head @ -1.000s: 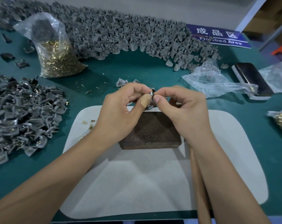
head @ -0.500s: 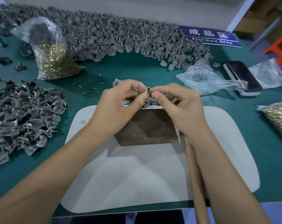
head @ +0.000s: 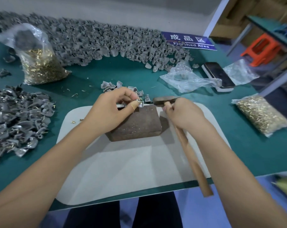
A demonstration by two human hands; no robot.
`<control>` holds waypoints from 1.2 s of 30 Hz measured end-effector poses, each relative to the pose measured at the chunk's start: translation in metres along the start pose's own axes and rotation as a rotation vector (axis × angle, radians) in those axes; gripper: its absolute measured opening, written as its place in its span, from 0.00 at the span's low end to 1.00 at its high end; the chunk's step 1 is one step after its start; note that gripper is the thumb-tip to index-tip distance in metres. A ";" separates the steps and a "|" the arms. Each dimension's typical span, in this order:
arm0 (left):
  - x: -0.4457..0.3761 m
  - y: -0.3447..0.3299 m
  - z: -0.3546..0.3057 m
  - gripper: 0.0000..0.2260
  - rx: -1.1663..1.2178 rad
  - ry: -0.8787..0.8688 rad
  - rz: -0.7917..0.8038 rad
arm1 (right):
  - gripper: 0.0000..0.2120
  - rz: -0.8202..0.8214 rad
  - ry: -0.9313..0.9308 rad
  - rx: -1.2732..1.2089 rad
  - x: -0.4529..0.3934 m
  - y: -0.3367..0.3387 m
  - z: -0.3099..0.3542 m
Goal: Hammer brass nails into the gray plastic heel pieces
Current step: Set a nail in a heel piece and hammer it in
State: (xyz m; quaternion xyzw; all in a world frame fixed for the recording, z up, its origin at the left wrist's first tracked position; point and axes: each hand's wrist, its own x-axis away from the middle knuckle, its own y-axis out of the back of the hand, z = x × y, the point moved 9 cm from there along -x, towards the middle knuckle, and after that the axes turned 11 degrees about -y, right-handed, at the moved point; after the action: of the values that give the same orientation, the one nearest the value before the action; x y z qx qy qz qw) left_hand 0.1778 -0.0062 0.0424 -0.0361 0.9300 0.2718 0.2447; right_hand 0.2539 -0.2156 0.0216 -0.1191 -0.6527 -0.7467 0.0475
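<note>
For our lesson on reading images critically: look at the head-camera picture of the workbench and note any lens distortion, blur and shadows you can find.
Head view: wide-angle bending curves the table edge and stretches both forearms; the hammer in the right hand is slightly blurred; the brown block casts a soft shadow toward the viewer on the white mat; the orange stool looks smeared.

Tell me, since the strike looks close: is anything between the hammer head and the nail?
Nothing visible. The hammer in the right hand sits right of the brass nail, with open space between. The left hand pinches the heel piece from the opposite side.
</note>
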 end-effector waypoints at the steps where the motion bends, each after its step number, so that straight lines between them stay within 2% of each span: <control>1: 0.000 0.001 -0.001 0.04 -0.006 0.000 -0.007 | 0.20 0.008 0.016 0.021 -0.001 0.003 0.002; 4: 0.000 0.002 -0.003 0.04 -0.026 -0.007 0.006 | 0.20 0.060 0.053 0.075 -0.005 0.006 0.003; 8: 0.000 0.002 -0.005 0.04 -0.050 -0.051 0.058 | 0.13 0.105 0.065 -0.123 -0.013 0.016 -0.003; 11: -0.001 0.003 -0.006 0.03 -0.110 -0.092 0.110 | 0.12 0.013 0.150 -0.145 -0.006 0.031 -0.008; 15: -0.002 0.008 -0.005 0.02 -0.205 -0.114 0.189 | 0.10 -0.224 0.298 -0.174 0.025 0.046 -0.007; 17: -0.002 0.013 -0.004 0.02 -0.246 -0.123 0.199 | 0.12 -0.329 0.362 -0.224 0.042 0.051 -0.004; 19: -0.003 0.019 -0.004 0.02 -0.300 -0.124 0.188 | 0.10 -0.415 0.418 -0.248 0.054 0.054 0.000; 23: -0.003 0.023 -0.002 0.02 -0.344 -0.109 0.191 | 0.14 -0.335 0.496 -0.391 0.066 0.045 0.017; 28: -0.003 0.027 0.001 0.02 -0.306 -0.072 0.188 | 0.12 -0.495 0.571 -0.335 0.083 0.041 0.041; 33: -0.003 0.028 0.004 0.03 -0.361 -0.062 0.181 | 0.10 -0.592 0.523 -0.369 0.088 0.041 0.040; 36: -0.004 0.028 0.004 0.04 -0.407 -0.073 0.190 | 0.10 -0.597 0.480 -0.407 0.087 0.042 0.036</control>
State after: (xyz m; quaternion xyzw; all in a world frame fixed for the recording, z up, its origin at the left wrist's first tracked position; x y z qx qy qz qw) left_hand 0.1773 0.0197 0.0555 0.0127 0.8457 0.4768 0.2392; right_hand 0.1836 -0.1788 0.0867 0.2447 -0.4686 -0.8477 -0.0446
